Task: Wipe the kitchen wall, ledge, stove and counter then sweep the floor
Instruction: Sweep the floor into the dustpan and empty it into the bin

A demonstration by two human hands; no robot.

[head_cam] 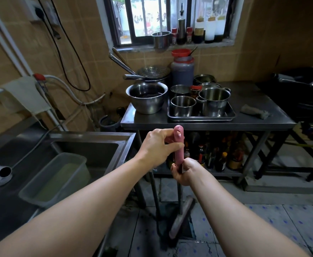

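I hold a broom upright in front of me. Its pink handle top (179,145) rises between my hands, and its brush head (182,217) rests on the tiled floor (263,219) beside the counter's leg. My left hand (158,145) grips the handle near its top end. My right hand (184,171) grips the dark shaft just below the pink part. The steel counter (254,104) stands straight ahead under the window ledge (170,46). A crumpled grey cloth (254,111) lies on the counter's right side.
A tray (201,118) of steel pots and a large bowl (147,97) crowd the counter's left. Bottles fill the shelf (216,160) beneath it. At my left is a steel sink (89,135) holding a plastic tub (59,175). A dark stove with a wok (309,86) stands at the far right.
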